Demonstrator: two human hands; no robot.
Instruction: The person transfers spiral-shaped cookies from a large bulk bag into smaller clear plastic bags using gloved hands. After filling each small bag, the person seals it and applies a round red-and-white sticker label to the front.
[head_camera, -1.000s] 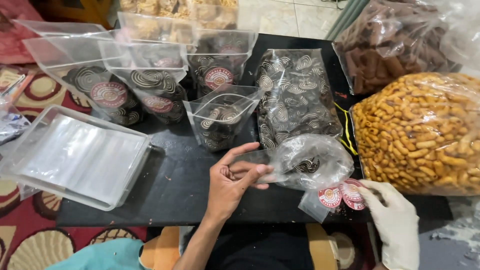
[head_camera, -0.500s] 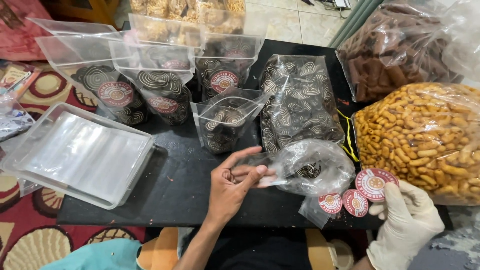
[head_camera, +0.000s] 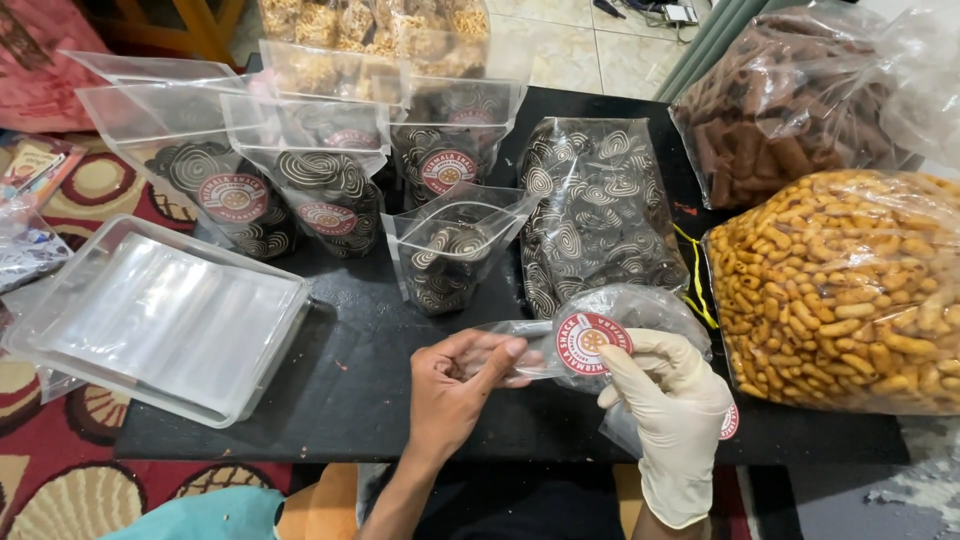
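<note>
1. Clear pouch lies low on the black table, its edge pinched by the bare left hand.
2. Round red sticker is pressed on by the gloved right hand.
3. Film should be held taut and the sticker smoothed outward from its centre.

Surface: low black table.
9 o'clock: clear plastic box of flat pouches.
12 o'clock: standing pouches of spiral-patterned snacks.
3 o'clock: big bag of yellow snacks.
1 o'clock: bag of brown sticks.
</note>
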